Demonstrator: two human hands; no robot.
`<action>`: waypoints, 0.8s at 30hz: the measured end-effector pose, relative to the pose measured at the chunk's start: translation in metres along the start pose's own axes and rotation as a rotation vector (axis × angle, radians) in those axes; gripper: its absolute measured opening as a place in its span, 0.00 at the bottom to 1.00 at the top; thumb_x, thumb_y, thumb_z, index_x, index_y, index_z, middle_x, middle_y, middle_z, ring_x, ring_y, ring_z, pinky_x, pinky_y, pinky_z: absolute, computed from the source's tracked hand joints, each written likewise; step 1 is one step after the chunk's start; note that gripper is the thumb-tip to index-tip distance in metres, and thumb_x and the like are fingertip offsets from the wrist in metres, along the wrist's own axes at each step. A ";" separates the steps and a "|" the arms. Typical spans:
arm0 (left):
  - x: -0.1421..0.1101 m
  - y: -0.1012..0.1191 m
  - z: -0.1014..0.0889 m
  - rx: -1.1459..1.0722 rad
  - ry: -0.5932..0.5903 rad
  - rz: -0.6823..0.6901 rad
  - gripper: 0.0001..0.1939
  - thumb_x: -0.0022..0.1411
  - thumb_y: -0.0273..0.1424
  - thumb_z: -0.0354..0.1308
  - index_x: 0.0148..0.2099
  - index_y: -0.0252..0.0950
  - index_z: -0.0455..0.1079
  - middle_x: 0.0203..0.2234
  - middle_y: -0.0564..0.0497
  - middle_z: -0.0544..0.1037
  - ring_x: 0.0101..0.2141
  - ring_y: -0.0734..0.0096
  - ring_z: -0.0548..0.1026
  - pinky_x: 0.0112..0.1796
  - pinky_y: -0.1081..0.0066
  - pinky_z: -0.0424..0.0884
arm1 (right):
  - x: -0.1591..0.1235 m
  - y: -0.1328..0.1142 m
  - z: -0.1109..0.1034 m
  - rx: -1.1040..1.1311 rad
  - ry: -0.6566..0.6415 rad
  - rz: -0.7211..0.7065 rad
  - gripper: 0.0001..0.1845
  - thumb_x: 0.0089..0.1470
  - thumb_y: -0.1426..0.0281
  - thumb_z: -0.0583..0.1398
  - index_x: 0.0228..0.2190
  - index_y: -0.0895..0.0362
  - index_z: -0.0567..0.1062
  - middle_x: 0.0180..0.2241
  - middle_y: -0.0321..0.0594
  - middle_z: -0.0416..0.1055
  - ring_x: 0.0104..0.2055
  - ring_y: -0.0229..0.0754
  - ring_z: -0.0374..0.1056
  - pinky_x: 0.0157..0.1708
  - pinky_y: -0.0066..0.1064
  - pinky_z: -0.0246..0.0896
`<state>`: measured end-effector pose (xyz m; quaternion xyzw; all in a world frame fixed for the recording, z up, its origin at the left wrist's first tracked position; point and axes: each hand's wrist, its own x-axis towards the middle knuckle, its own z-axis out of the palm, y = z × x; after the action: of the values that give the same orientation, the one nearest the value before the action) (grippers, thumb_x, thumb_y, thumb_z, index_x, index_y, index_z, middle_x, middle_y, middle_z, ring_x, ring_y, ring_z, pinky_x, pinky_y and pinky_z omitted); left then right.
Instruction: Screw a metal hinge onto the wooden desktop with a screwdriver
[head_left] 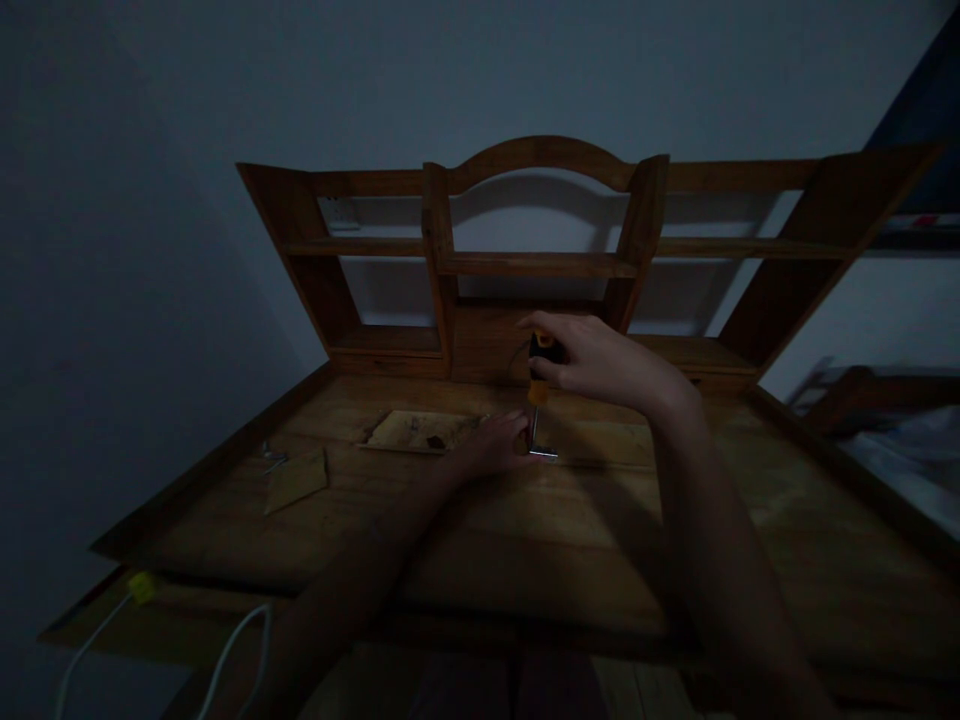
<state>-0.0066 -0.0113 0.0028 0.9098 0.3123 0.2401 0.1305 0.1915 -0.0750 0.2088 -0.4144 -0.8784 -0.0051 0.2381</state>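
Note:
My right hand (pixel 589 350) is wrapped round the black and orange handle of a screwdriver (pixel 538 388), held upright over the wooden desk. Its metal shaft points down to a small, flat, shiny metal piece (pixel 545 454) on the desktop. Beside the screwdriver's tip, my left hand (pixel 495 442) rests low with its fingers bent against the metal piece. The dim light hides the exact kind of the metal piece. Just left of that hand lies a flat, pale wooden board (pixel 412 430) with a dark spot and rough edges.
A small wooden piece (pixel 298 480) lies on the left of the desktop (pixel 525 550), near some small metal parts (pixel 274 459). A wooden shelf unit (pixel 536 265) stands along the back. A white cable (pixel 234 640) runs at the front left, near a yellow object (pixel 142 587).

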 end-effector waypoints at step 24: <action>-0.002 -0.001 0.003 0.069 0.010 0.027 0.20 0.67 0.48 0.69 0.46 0.38 0.70 0.46 0.46 0.77 0.45 0.58 0.78 0.47 0.62 0.74 | 0.002 -0.006 0.004 -0.141 0.035 0.069 0.18 0.70 0.64 0.60 0.57 0.60 0.76 0.51 0.53 0.80 0.53 0.55 0.76 0.55 0.44 0.67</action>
<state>-0.0076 -0.0120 -0.0007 0.9167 0.3087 0.2354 0.0944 0.1843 -0.0765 0.2074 -0.4601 -0.8567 -0.0659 0.2235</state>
